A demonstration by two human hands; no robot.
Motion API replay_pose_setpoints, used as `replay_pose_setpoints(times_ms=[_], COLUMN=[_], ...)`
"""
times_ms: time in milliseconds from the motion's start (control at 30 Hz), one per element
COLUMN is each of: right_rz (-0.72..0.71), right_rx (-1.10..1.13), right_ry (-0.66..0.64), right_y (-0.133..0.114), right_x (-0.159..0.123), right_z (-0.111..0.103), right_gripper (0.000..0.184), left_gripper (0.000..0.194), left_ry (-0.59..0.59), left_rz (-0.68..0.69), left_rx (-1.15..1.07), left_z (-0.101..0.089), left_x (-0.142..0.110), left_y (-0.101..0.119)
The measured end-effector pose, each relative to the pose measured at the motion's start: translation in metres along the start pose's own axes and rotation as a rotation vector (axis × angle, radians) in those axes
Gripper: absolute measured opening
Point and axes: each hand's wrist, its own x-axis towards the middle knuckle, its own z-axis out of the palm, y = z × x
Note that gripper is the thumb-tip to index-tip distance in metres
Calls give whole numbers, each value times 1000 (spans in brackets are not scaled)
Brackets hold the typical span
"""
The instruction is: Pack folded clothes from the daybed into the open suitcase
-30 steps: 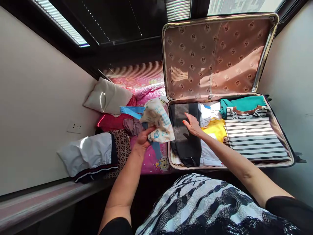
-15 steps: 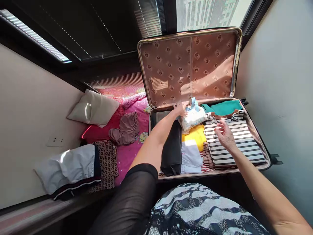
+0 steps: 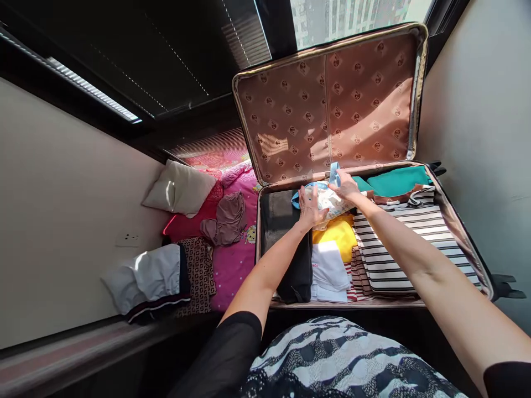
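Note:
In the head view, a white printed cloth bundle point(image 3: 332, 200) with light blue trim and a blue strap point(image 3: 334, 172) lies at the back middle of an open suitcase point(image 3: 290, 307). My left hand point(image 3: 310, 209) rests on its left end, fingers spread. At its upper right edge, my right hand point(image 3: 346, 189) pinches the bundle by the base of the strap; the hands cover part of it. Dark folded clothing point(image 3: 286, 243) is left of it, a yellow garment point(image 3: 338, 235) and a white folded garment point(image 3: 329, 271) in front. Striped folded clothing point(image 3: 415, 243) fills the right side.
Green cloth point(image 3: 398, 181) lies at the suitcase's back right. The raised lid point(image 3: 332, 110) leans toward the window. On the pink bedding point(image 3: 232, 276) at left are a mauve garment point(image 3: 228, 218), a pillow point(image 3: 180, 188) and white-and-navy clothing point(image 3: 153, 273). Walls stand on both sides.
My right hand has moved left from above the striped clothing to the bundle's strap. My left hand has shifted onto the bundle with fingers spread. The camera view has shifted slightly.

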Motion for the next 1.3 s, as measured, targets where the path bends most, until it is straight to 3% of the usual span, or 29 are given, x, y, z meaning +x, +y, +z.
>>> replay_pose_setpoints(times_ms=[67,133,267,367,433,567,633,733,767,867,900,967,1067,1167,1300], right_rz=[15,0,-130,-348,-448,-438,-444,-534,-571,-636,-635,-602,-554,-535,-531], right_rx=[-46,-73,-139,-247,-317,-354,-328,-295,-286,-279,-284,-289,-256,-198,80], right_ry=[-96,-131,-98,-78,-145,-179,-126,-61,-60,-134,-166,-194,-158,-121,-33], right_y=[-11,-12,7,29,40,47,47,50,52,56,56,55,49,44,37], right_x=[4,-4,-31,-51,-61,-64,-61,-56,-55,-53,-52,-51,-51,-58,-80], right_z=[11,14,1,-12,-18,-26,-31,-38,-39,-35,-33,-27,-26,-37,-62], right_gripper=[92,86,82,85,82,42,35,39,38,40,46,50,41,35,30], left_gripper=[101,97,106,106,83,23,24,25,32,77,78,63,40,29,38], left_ry=[-87,-94,62,-31,-103,-110,-71,-8,-12,-104,-134,-143,-84,-21,170], left_rz=[204,294,259,346,352,283,271,298,311,316,301,250,182,193,282], left_rx=[23,79,241,320,327,251,213,186,187,227,246,261,214,97,-291], left_z=[-5,-14,-26,-22,-18,-28,-39,-51,-50,-38,-31,-20,-15,-25,-51], left_x=[17,22,-8,-36,-44,-34,-27,-27,-29,-42,-45,-48,-47,-46,-54], left_y=[-3,-2,9,15,16,13,10,6,5,6,7,10,12,4,-10])
